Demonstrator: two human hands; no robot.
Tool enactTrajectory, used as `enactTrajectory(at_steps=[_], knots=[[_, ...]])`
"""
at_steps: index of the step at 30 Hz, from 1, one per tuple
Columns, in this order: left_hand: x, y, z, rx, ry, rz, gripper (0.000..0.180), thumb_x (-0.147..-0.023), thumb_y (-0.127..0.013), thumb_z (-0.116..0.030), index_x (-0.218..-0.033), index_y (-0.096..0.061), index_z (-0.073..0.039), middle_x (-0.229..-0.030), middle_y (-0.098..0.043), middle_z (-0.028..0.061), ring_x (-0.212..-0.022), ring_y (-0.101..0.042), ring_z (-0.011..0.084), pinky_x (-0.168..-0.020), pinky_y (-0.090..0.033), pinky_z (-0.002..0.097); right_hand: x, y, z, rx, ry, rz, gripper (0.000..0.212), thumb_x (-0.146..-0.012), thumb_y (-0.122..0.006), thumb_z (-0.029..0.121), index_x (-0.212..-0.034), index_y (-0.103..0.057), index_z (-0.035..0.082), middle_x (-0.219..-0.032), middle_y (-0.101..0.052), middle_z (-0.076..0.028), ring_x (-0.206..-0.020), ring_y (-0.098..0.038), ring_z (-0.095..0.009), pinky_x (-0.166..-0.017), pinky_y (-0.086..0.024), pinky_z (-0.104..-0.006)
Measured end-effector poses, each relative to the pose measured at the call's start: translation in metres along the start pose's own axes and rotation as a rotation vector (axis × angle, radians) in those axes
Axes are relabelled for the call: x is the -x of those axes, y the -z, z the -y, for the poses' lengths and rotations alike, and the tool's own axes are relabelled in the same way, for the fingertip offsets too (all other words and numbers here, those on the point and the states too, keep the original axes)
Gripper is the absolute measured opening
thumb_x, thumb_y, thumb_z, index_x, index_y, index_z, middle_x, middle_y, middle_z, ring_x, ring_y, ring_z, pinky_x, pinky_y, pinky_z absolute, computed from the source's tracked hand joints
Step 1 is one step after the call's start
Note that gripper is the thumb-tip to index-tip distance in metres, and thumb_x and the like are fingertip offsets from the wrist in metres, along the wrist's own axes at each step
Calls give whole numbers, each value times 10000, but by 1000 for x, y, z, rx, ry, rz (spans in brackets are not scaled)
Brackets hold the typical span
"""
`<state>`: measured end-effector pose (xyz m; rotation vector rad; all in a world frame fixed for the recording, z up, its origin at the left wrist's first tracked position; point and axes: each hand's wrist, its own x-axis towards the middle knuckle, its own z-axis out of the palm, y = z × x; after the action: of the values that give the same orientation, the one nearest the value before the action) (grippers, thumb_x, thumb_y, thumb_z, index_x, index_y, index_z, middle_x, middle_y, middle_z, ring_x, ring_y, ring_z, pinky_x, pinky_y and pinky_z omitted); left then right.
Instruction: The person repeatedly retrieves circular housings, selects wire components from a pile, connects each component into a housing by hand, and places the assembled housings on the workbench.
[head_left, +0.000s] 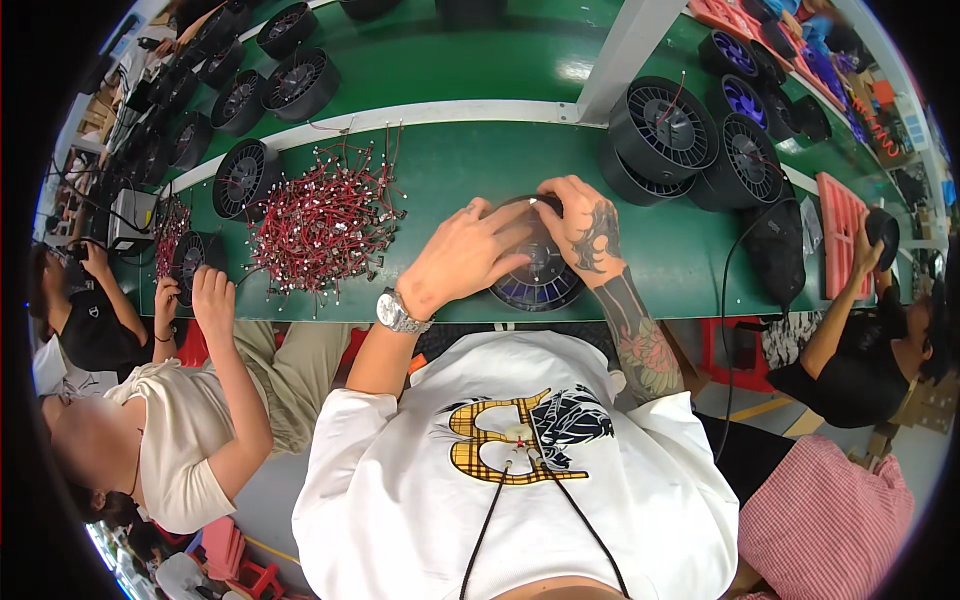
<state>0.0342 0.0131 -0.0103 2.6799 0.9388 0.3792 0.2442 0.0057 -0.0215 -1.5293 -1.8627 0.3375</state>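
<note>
A round black fan unit [540, 290] with a dark blue wheel inside lies on the green bench in front of my chest. My left hand [468, 250] reaches over its left side, thumb apart and fingers stretched across its upper part. At the far rim my right hand [578, 222] is closed, with thumb and fingertips together close to my left fingertips. A tiny white spot shows at the right fingertips; I cannot make out what it is. The two hands cover much of the fan's far half.
Left of my hands spreads a pile of red-and-black wires [325, 225] with small white connectors. Beside it stands a black fan [243, 180]. Stacked black fans [662, 125] stand right of a white post [625, 60]. A co-worker's hand [212, 300] works at the left.
</note>
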Motion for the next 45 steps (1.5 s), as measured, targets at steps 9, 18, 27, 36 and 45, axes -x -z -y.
enactTrajectory(at_steps=[9, 18, 27, 36, 45], knots=[[-3, 1, -1, -13, 5, 16, 348, -961, -672, -338, -1226, -729, -120, -1480, -573, 8, -1056, -588, 329, -942, -543, 426, -7, -1, -7, -90, -56, 51, 141, -872, -736, 112, -978, -718, 22, -910, -715, -145, -862, -709, -344, -748, -553, -412], [-4, -2, -2, -56, 20, 22, 337, -971, -660, -328, -1241, -715, -135, -1498, -562, 4, -1078, -595, 340, -955, -541, 431, -14, 4, -9, -65, -16, 117, 120, -863, -727, 121, -939, -691, 35, -889, -690, -127, -852, -688, -342, -733, -537, -431], [4, -8, 5, 176, 103, 6, 262, -962, -671, -258, -1179, -729, -123, -1564, -507, 43, -1174, -631, 381, -968, -565, 448, -13, 1, -12, 1, 88, 100, 138, -856, -709, 99, -955, -643, 29, -897, -669, -119, -843, -671, -343, -715, -528, -440], [53, -6, 8, 612, 137, -117, 202, -823, -787, -59, -1020, -744, -69, -1578, -453, 181, -1370, -551, 415, -1122, -506, 465, -10, 0, -8, 209, 120, 46, 157, -855, -725, 99, -985, -652, 49, -977, -674, -110, -884, -672, -342, -763, -538, -437], [22, 8, 76, 325, 57, -332, 298, -736, -889, -123, -947, -689, -56, -1510, -520, 128, -1168, -694, 345, -934, -596, 412, 8, 70, -14, -5, -132, -463, 285, -906, -697, 25, -1190, -677, 48, -1226, -665, -136, -891, -712, -255, -697, -569, -344]])
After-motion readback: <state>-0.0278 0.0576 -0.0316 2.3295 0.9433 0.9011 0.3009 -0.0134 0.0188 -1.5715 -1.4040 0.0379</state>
